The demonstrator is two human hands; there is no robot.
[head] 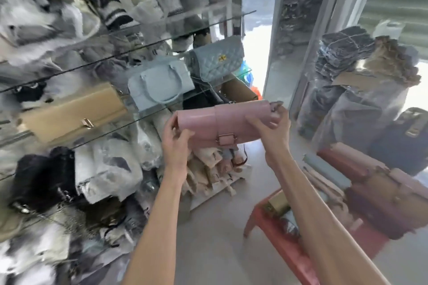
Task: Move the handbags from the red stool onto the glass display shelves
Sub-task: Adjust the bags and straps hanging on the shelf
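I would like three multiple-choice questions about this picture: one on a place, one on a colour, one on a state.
1. Where is the tan handbag?
A. on a glass shelf
B. on the floor
C. in the left hand

2. What colour is the handbag held up in front of the shelves?
A. black
B. pink
C. green

3. How is the pink handbag held?
A. by one hand
B. by no hand
C. by both hands

Answers: 1 A, it lies flat on the glass. 2 B, its surface is pink. 3 C, the left hand and right hand grip its ends.

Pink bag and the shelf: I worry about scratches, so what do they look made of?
Pink bag: smooth leather or faux leather, judging by its soft sheen, with a metal buckle. Shelf: clear glass, see-through with a dark edge.
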